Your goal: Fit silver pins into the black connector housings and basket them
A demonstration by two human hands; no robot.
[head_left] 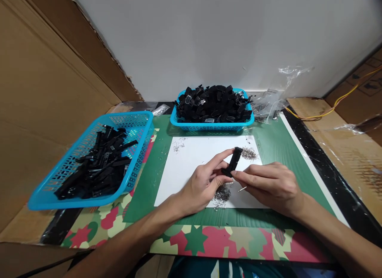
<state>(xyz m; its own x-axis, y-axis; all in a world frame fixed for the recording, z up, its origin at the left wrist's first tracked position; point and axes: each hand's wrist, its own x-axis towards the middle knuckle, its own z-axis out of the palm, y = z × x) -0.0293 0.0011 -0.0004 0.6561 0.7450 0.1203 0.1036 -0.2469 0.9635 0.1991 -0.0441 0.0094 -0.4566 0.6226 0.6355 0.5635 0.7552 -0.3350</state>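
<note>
My left hand [198, 184] is closed round a small, long black plastic part [234, 160], tilted above the white sheet. Its index finger reaches the part's top end and its thumb supports the bottom. Fingertips of my right hand [273, 184] pinch together at the part's lower end. From under those fingers sticks out a thin pale stick [242, 188]; whether they also grip something tiny is hidden. Below my left thumb lies a pile of small metal springs or clips [221, 195]. Another such pile [249, 153] sits just beyond the part.
A blue basket [211, 126] heaped with black pieces stands at the back. To the left, another blue basket [141, 150] holds long black parts. Scattered metal bits [178, 144] lie on the white sheet [170, 178]. Plastic bags [270, 104] and yellow wires [337, 106] are at the right.
</note>
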